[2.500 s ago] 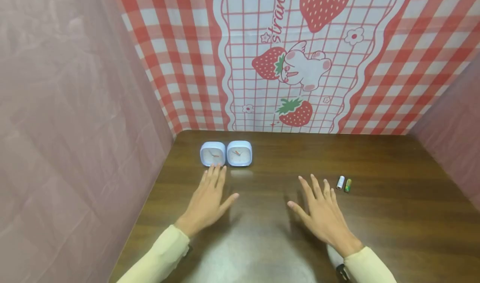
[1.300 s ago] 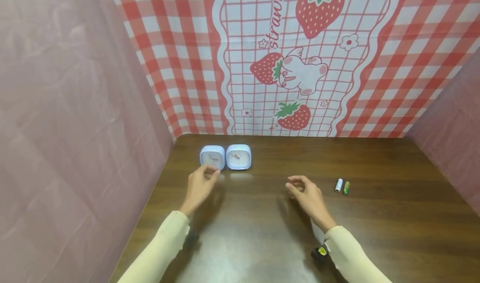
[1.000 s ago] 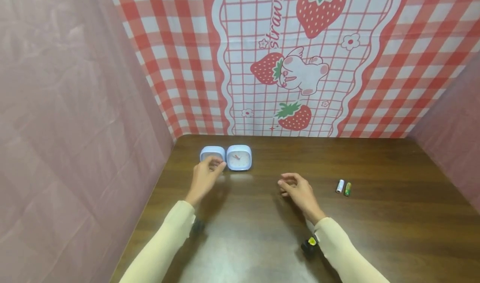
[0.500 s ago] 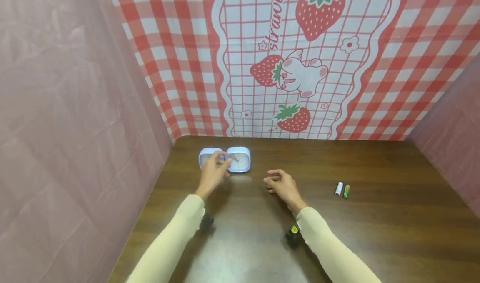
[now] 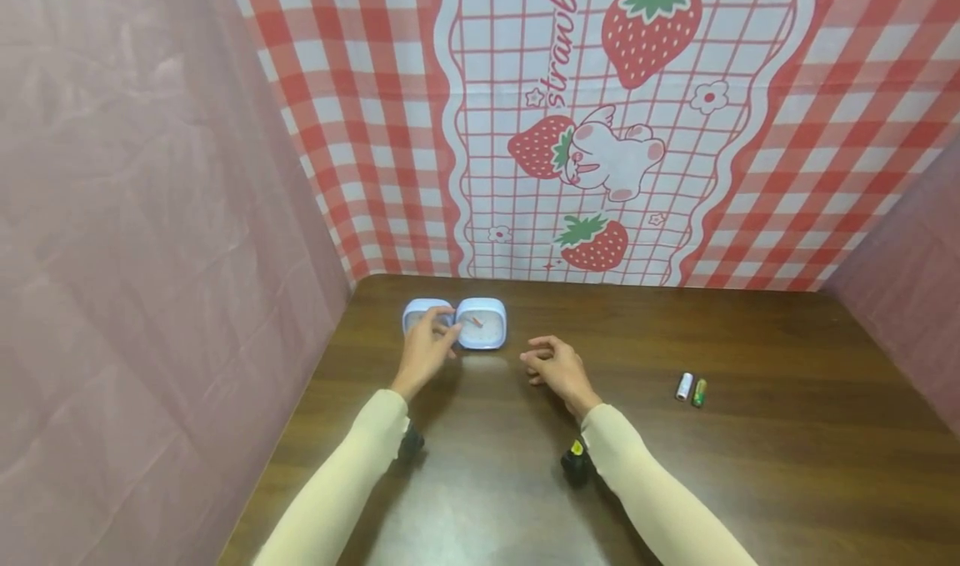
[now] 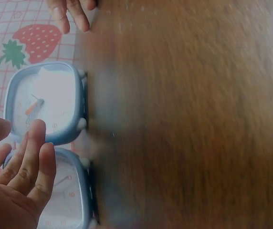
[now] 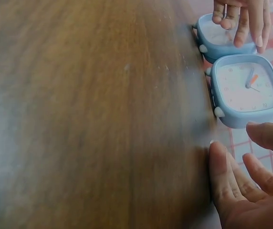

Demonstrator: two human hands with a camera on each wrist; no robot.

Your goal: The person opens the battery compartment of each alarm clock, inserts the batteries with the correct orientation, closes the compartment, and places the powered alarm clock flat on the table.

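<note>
Two pale blue alarm clocks with rounded square cases stand side by side at the back left of the table. My left hand (image 5: 422, 356) is in front of the left clock (image 5: 415, 310) and overlaps part of it in the head view. Its thumb and fingers are bent and apart, close to the left edge of the right clock (image 6: 55, 102). My right hand (image 5: 561, 372) hovers to the right of that clock, a gap between them. In the right wrist view the thumb and loosely bent right fingers (image 7: 222, 174) are spread, with nothing between them.
A white battery (image 5: 684, 386) and a green battery (image 5: 700, 393) lie on the brown wooden table (image 5: 810, 433) at the right. A red checked strawberry cloth (image 5: 600, 166) hangs behind, and pink cloth (image 5: 150, 257) closes the left side.
Both hands, at first flat with straight fingers, have bent their fingers and moved forward and inward. The left went toward the right clock; the right went left, away from the batteries. The clocks stay put.
</note>
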